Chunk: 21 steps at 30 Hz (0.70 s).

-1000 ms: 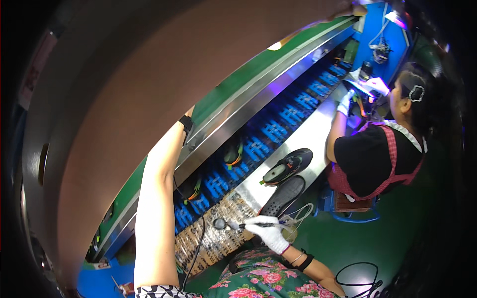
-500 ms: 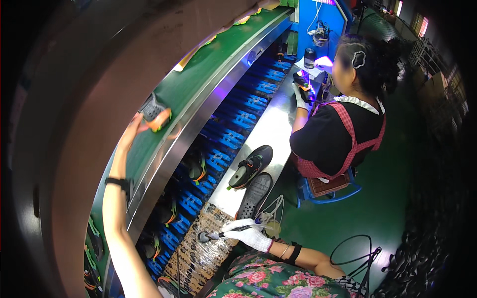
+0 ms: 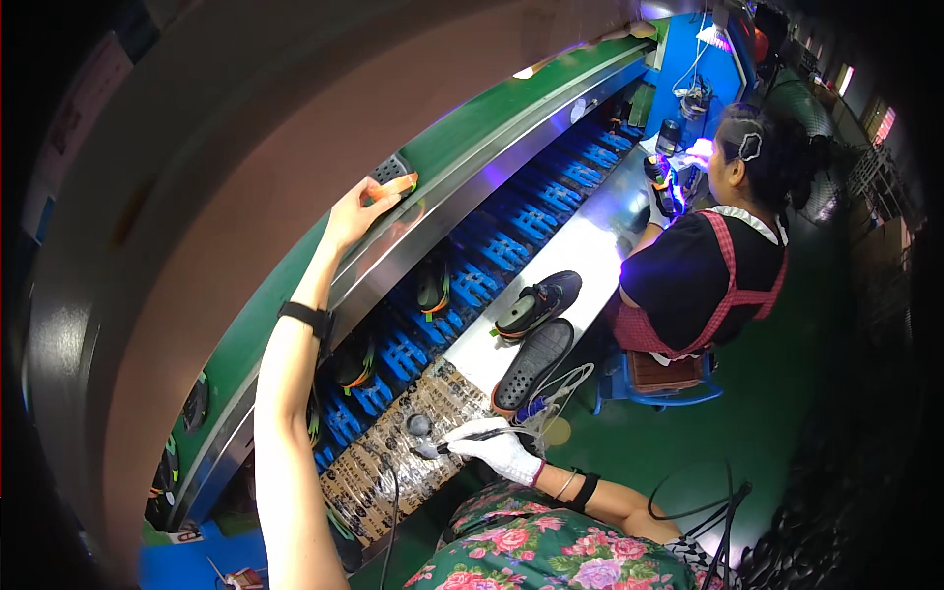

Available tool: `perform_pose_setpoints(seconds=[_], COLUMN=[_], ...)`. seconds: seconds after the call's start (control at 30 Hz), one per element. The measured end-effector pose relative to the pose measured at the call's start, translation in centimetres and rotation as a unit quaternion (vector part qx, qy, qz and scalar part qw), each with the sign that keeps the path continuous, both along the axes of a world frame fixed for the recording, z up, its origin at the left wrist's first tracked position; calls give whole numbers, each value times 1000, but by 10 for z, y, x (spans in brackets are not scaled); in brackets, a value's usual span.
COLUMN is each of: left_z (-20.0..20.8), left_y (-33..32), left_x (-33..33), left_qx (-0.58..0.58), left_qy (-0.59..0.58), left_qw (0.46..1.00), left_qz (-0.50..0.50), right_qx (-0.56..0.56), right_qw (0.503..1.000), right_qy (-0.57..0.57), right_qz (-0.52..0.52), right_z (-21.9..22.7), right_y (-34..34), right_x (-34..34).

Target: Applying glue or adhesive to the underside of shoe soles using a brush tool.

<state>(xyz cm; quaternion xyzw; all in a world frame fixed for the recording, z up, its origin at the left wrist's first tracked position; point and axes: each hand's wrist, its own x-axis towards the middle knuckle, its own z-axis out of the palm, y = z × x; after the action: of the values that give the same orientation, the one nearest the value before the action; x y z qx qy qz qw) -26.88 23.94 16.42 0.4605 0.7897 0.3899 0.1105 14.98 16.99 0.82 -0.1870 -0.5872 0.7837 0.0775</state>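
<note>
Over the green conveyor belt (image 3: 295,241), my bare left hand (image 3: 359,208) is closed on a grey shoe sole (image 3: 391,167) with holes and an orange-and-green end; the fingers partly hide it. My white-gloved right hand (image 3: 497,450) pinches a slim dark-handled brush (image 3: 454,445) with a pale tip, and a thin tube runs by it. A small round grey piece (image 3: 420,425) lies beside the tip on the taped brown cardboard (image 3: 393,482). Further along the bench, a black shoe (image 3: 539,307) lies next to a dark sole (image 3: 534,364) with holes.
A metal rail (image 3: 433,202) borders the belt. Below it, a rack with blue holders (image 3: 472,285) carries several dark shoes. On the right a co-worker (image 3: 698,256) sits on a blue stool (image 3: 664,396), holding a shoe under purple light. Loose cables (image 3: 733,511) hang at lower right.
The whole view has shifted, with the scene now further right. My left hand and the grey sole have moved away along the belt. The brush tip now shows apart from the round piece.
</note>
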Motion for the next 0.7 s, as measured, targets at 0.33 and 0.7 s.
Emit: perform_pose_setpoints(seconds=[0.33, 0.7], left_z=[-11, -95], left_y=[-172, -314], left_x=[56, 211], left_qx=[218, 340], left_qy=[-132, -149], left_qw=[955, 868], left_qz=[150, 328], right_qx=[-6, -143], right_qw=[996, 983], right_qy=[48, 70], right_qz=[-78, -88], right_z=[-7, 45], right_y=[1, -1], right_x=[5, -11])
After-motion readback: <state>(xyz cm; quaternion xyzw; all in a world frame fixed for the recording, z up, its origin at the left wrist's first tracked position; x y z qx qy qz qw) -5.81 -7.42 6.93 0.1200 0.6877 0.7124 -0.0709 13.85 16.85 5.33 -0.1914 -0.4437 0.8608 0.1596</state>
